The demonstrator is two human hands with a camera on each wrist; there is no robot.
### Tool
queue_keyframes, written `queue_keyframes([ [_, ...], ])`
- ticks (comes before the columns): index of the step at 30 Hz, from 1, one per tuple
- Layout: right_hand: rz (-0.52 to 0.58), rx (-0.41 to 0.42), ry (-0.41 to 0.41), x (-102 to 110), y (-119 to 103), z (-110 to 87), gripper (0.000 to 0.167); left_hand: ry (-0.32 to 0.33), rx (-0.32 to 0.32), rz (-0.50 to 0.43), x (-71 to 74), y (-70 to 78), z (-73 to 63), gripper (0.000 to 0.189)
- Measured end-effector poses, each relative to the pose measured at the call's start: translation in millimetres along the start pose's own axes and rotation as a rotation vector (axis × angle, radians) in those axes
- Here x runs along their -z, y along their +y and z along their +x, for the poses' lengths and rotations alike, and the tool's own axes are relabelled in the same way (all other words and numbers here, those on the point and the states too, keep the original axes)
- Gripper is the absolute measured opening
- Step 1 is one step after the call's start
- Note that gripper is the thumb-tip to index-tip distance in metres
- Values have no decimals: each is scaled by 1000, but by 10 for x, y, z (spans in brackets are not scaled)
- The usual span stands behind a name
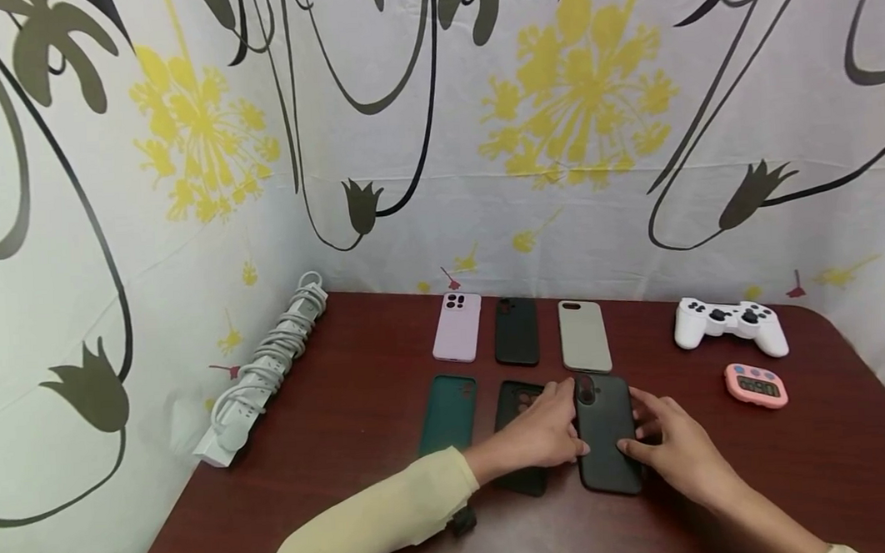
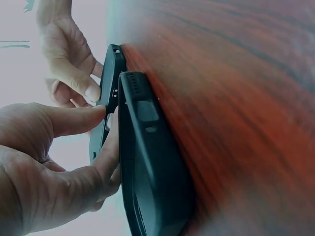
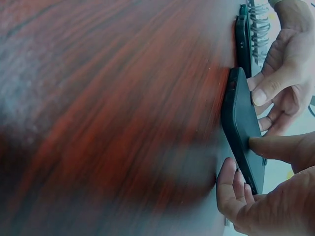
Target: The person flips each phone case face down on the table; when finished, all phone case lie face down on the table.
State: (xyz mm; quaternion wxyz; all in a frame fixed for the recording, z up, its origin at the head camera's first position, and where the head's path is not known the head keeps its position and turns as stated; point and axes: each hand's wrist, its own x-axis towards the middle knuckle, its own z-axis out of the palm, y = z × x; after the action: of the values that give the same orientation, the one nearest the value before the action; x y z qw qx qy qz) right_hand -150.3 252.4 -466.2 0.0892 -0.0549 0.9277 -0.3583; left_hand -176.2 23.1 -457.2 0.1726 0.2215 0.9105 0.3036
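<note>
A black phone case (image 1: 607, 439) lies back up on the table, its camera opening at the far left corner. My left hand (image 1: 538, 432) holds its left edge, with the thumb low on that side. From the right, my right hand (image 1: 680, 450) pinches the opposite edge; in the right wrist view its thumb presses the back of the case (image 3: 241, 115) and the fingers curl at the side. Under my left forearm and hand lie a dark case (image 1: 524, 481), partly covered, and a teal case (image 1: 448, 414). The left wrist view shows the dark case (image 2: 152, 162) standing open side up beside my fingers.
Along the back lie a lilac case (image 1: 456, 330), a black case (image 1: 516, 333) and a beige case (image 1: 585, 337). A white game controller (image 1: 730, 324) and a pink timer (image 1: 756, 386) are at right. A cord-wrapped power strip (image 1: 267, 365) runs along the left edge.
</note>
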Motion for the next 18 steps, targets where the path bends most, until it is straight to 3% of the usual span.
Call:
queue_keyframes([
  [4,-24,7,-11,6,10,21,86,32,-5,94,-10,27,15,94],
  [18,-55,7,-36,24,38,101,84,23,95,79,-77,98,43,87],
])
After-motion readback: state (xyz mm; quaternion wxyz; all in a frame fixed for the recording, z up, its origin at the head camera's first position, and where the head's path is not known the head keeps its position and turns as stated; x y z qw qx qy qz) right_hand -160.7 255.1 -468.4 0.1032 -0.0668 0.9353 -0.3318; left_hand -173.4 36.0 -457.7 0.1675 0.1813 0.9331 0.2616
